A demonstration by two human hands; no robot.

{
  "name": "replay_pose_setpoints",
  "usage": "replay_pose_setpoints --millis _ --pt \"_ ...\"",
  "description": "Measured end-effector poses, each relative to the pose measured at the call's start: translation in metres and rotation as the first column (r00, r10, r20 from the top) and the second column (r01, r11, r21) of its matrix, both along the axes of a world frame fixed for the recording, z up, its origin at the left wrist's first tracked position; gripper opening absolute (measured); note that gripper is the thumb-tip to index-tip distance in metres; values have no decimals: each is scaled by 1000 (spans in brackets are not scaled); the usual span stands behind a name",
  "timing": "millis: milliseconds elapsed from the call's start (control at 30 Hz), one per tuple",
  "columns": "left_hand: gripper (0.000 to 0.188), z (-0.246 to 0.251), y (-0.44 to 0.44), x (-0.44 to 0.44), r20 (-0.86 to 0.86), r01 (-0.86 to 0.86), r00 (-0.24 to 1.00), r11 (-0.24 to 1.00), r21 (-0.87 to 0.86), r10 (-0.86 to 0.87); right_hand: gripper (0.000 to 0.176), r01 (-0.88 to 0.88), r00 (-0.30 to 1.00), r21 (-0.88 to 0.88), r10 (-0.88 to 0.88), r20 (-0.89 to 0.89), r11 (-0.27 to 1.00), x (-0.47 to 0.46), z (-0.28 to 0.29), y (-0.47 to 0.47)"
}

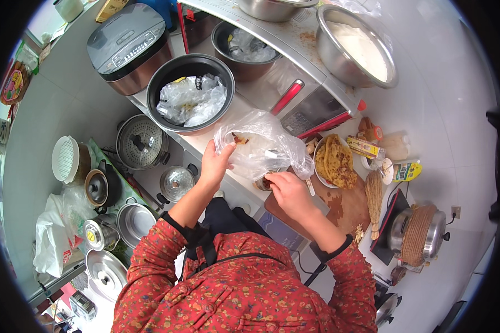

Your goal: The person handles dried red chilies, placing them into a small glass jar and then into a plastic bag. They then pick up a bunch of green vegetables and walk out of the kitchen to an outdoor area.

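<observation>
My left hand (217,164) grips the left edge of a clear plastic bag (261,160), thumb on top. A few reddish-brown dried pieces (241,140) show in the bag near that thumb. My right hand (289,189) is lower right of the bag, its fingertips at the mouth of a small jar (260,183) with dark contents. The fingers hide much of the jar, and whether they pinch anything cannot be made out. Behind the bag stands a black inner cooking pot (151,98) with crumpled plastic bags (191,100) inside.
A microwave oven (316,104) stands behind, bearing a steel bowl of white dough or flour (360,50). At right are flatbreads (335,162) on a plate, a wooden cutting board (350,208) and a straw brush (373,195). A rice cooker (127,41) stands back left; several pots stand lower left.
</observation>
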State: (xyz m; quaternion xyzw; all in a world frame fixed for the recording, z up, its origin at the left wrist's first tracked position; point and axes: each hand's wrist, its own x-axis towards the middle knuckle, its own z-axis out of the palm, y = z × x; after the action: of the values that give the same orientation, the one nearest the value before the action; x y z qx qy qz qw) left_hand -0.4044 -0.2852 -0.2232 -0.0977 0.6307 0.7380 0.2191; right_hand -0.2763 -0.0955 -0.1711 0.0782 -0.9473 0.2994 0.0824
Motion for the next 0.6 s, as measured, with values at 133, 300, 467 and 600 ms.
replay_pose_setpoints --millis 133,300,467,600 --pt "48 0 -2 -1 9 3 1000 1000 -23 -3 21 77 997 -42 -76 24 996 7 11 1" --pt "50 0 -4 -2 24 8 1000 1000 -22 -8 14 104 994 10 -105 33 995 10 7 6" --pt "57 1 -7 0 -21 69 997 998 -5 -70 12 11 995 -1 -12 -95 1000 3 -1 0" --pt "59 -5 -14 3 -29 91 995 995 -36 -92 11 53 999 -93 -53 1 994 -3 10 -7"
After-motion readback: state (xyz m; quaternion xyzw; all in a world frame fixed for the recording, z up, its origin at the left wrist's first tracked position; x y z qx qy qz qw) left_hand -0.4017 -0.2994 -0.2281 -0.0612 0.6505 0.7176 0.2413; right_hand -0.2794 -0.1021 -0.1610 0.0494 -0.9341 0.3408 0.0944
